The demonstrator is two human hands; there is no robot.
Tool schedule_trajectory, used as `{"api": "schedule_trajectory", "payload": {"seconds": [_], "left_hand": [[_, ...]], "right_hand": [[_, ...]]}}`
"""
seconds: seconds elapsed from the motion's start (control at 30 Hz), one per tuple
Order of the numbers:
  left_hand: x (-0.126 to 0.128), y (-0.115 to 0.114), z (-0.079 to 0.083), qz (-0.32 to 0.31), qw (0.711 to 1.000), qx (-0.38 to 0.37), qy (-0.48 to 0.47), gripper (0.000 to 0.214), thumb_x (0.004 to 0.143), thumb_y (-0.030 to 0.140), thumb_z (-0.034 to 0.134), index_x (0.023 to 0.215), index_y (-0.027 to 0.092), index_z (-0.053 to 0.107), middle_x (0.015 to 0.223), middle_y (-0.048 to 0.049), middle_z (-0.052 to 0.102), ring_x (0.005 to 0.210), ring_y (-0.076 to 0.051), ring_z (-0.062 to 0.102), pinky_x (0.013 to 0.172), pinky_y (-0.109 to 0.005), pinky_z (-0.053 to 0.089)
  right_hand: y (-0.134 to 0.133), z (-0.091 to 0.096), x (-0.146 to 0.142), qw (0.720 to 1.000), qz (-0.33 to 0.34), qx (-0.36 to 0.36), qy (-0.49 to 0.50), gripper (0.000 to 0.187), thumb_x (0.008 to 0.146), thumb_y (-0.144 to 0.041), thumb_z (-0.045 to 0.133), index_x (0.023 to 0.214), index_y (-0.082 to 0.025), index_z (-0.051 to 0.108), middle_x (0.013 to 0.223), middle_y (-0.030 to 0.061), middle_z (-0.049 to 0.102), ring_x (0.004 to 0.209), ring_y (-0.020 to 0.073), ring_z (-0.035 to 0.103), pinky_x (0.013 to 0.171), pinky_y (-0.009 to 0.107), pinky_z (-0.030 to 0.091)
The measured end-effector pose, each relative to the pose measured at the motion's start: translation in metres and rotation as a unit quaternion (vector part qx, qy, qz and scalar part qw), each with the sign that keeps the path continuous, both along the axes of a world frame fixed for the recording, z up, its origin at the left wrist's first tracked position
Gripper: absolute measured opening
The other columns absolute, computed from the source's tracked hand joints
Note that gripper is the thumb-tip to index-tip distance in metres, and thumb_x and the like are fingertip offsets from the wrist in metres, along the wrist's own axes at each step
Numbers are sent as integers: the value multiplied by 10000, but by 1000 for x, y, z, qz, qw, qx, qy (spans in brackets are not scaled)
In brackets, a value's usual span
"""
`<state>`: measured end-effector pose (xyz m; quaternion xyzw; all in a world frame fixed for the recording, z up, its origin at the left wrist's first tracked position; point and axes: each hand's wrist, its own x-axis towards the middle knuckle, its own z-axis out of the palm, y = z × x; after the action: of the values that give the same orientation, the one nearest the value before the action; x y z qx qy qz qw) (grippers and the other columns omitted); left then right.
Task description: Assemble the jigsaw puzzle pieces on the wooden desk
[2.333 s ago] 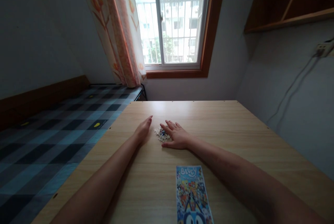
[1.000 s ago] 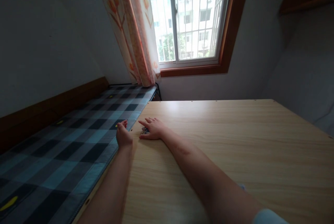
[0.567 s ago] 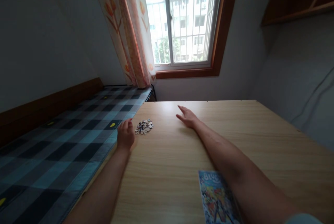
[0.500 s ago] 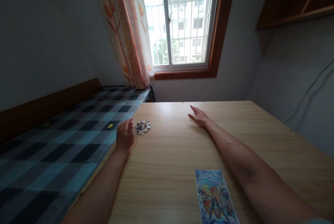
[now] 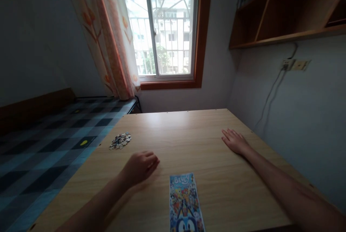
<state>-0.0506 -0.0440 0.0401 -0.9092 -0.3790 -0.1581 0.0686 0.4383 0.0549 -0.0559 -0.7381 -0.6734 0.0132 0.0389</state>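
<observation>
A small heap of jigsaw puzzle pieces (image 5: 120, 140) lies at the table's left side. My left hand (image 5: 142, 167) is over the table, in front of the heap and to its right, apart from it. Its fingers are bent and drawn together, and whatever may be inside them is hidden. My right hand (image 5: 234, 141) rests flat near the right edge of the table, fingers stretched out, holding nothing. Between my forearms, close to me, lies a colourful printed sheet (image 5: 186, 203) headed "Bluey", with cartoon figures on it.
The wooden table (image 5: 205, 152) reaches toward the window wall. A bed with a checked cover (image 5: 62, 163) adjoins it on the left. Wall shelves (image 5: 286, 8) hang at upper right, above a socket (image 5: 288, 64) with a cable. A curtain (image 5: 104, 40) hangs beside the window.
My left hand has left the heap's side and come right and nearer to me. My right hand has shifted right and now lies flat. The view has turned right.
</observation>
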Motion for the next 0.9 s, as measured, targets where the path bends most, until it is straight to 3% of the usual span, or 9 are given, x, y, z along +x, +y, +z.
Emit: {"api": "schedule_trajectory", "payload": {"seconds": [0.1,0.17,0.23,0.33,0.5,0.63,0.77,0.83,0.9], "left_hand": [[61,-58,-2,-71,994,-75,37,88,916,294,559,933,242,628,885,-29,671,803,-200,602,674,-305,447],[87,-90,-10,-81,991,-93,43,220,872,362,624,1069,264,625,969,-44,679,863,-239,604,720,-348,483],[97,-110,-19,-63,992,-107,38,318,881,439,615,1153,274,617,1026,-66,684,903,-263,609,765,-384,509],[87,-118,-30,6,992,-122,18,343,879,440,620,1185,287,625,1141,-80,683,1008,-288,617,877,-431,522],[22,-111,-40,171,979,-114,-12,325,923,403,533,1212,305,647,1314,-69,651,1218,-309,590,1039,-506,484],[-69,-96,-50,272,957,-89,-36,323,939,406,442,1102,272,687,1329,-75,657,1265,-272,588,1079,-449,480],[-162,-80,-59,369,929,-29,-18,518,917,427,354,1241,154,651,1397,-148,607,1341,-296,529,1144,-487,406],[-192,-75,-62,398,917,-21,-2,566,918,411,309,1280,130,641,1408,-150,598,1346,-288,526,1143,-475,407],[-204,-75,-65,410,912,-10,13,568,920,383,307,1324,145,627,1430,-132,582,1359,-276,514,1140,-464,408]], "right_hand": [[2,1,-5,1000,-28,-6,3,615,1014,-529,253,1577,-292,320,1649,55,282,1517,266,236,1212,520,168],[9,2,-7,998,-62,-3,7,634,1005,-550,245,1576,-286,326,1649,74,278,1512,303,236,1195,565,171],[19,2,-9,995,-97,-3,12,649,997,-565,235,1574,-282,331,1648,98,274,1503,341,241,1171,606,183],[32,3,-14,991,-135,-3,21,653,992,-576,220,1571,-295,334,1644,113,278,1495,368,240,1147,640,179],[40,1,-18,986,-161,2,36,645,991,-571,202,1564,-311,345,1638,121,284,1492,392,222,1129,675,142],[40,-3,-17,986,-158,3,48,661,984,-575,185,1568,-306,336,1645,117,265,1495,393,210,1129,683,131],[40,-5,-17,984,-171,5,55,673,979,-576,173,1568,-297,340,1649,117,255,1497,396,198,1130,688,140],[39,-4,-18,983,-174,3,52,676,978,-577,167,1568,-294,339,1652,115,249,1499,394,193,1132,687,146],[38,-3,-18,984,-172,0,50,678,978,-576,159,1570,-296,334,1656,107,241,1499,391,193,1131,685,157]]}}
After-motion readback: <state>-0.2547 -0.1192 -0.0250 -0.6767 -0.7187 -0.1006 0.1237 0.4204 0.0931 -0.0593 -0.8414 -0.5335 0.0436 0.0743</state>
